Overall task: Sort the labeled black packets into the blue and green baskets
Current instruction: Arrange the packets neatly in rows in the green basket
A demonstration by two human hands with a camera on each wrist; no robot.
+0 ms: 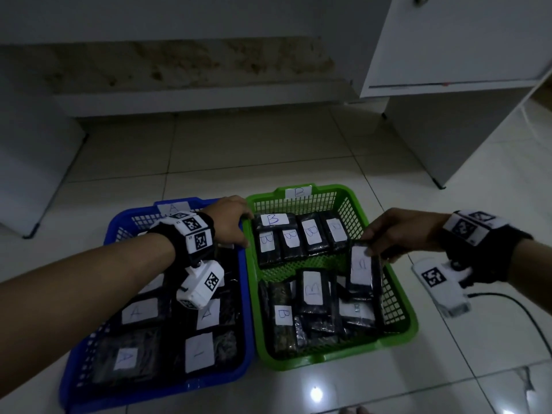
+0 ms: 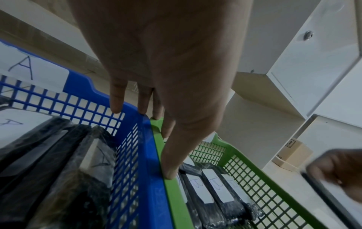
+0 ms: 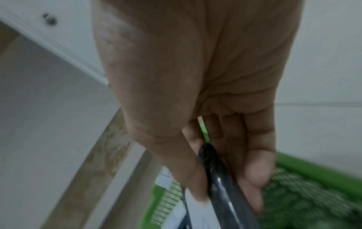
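Observation:
A blue basket [image 1: 155, 392] tagged A holds several black packets with A labels [image 1: 139, 312]. Beside it on the right, a green basket [image 1: 337, 358] tagged B holds several B packets [image 1: 310, 234]. My left hand [image 1: 239, 225] rests with straight fingers on the two touching rims at the far end; in the left wrist view its thumb [image 2: 170, 170] lies on the green rim [image 2: 176, 201] next to the blue rim [image 2: 149, 155]. My right hand [image 1: 385, 237] pinches a B-labeled packet [image 1: 363, 265] above the green basket's right side, thumb on top, fingers [image 3: 254, 173] under the packet [image 3: 221, 186].
The baskets sit on a pale tiled floor [image 1: 239, 156]. A white cabinet [image 1: 448, 55] stands at the back right, a white panel [image 1: 30, 162] at the left. A black cable [image 1: 507, 300] lies on the floor right of the green basket. A small cardboard box [image 2: 293, 153] stands beyond.

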